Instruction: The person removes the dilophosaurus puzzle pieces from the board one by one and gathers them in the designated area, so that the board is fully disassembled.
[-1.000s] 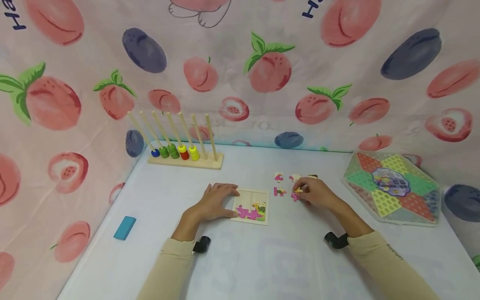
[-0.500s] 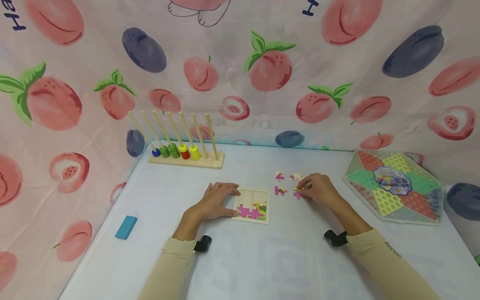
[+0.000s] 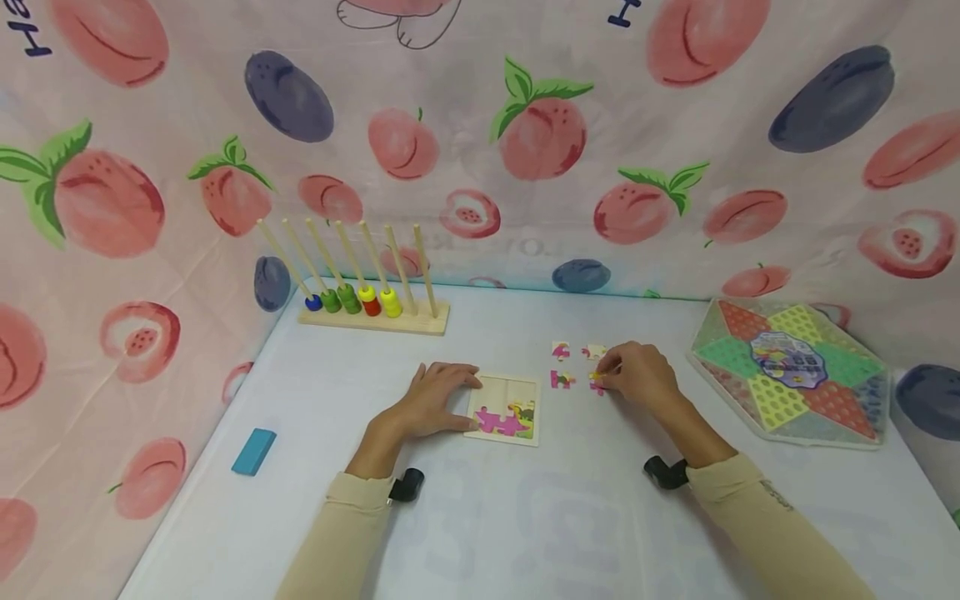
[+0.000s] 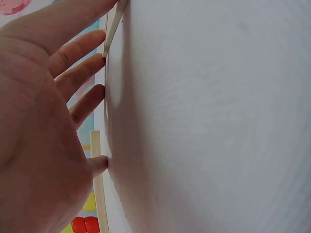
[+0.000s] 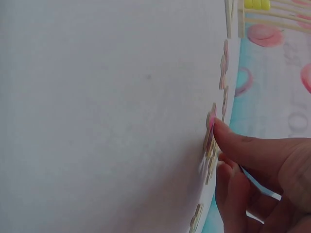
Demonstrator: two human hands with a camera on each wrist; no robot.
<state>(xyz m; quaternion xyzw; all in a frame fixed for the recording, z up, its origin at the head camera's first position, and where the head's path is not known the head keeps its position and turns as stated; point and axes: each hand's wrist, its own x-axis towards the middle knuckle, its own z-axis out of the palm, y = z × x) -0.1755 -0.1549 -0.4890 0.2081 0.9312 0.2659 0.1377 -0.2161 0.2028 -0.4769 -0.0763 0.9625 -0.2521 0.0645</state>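
Observation:
A small square wooden puzzle tray (image 3: 504,442) lies on the table, with pink and green dinosaur pieces fitted along its bottom. At its left edge, my left hand (image 3: 429,404) spreads thumb and fingers, the thumb and index tips touching the frame. My right hand (image 3: 637,377) pinches a pink and yellow puzzle piece (image 3: 597,384) at the table surface; in the right wrist view the thumb (image 5: 243,145) rests against it. Loose puzzle pieces (image 3: 561,380) lie beside it in rows, and the right hand hides part of this group.
A wooden bead counting rack (image 3: 375,321) with coloured beads stands at the back left. On the left lies a blue block (image 3: 254,452). A hexagonal board-game box (image 3: 787,371) sits at the right. A fruit-print cloth (image 3: 465,125) hangs behind the table.
My right hand has shifted slightly up and right around the piece, showing more of its yellow part and covering the piece behind. The left hand stays at the tray.

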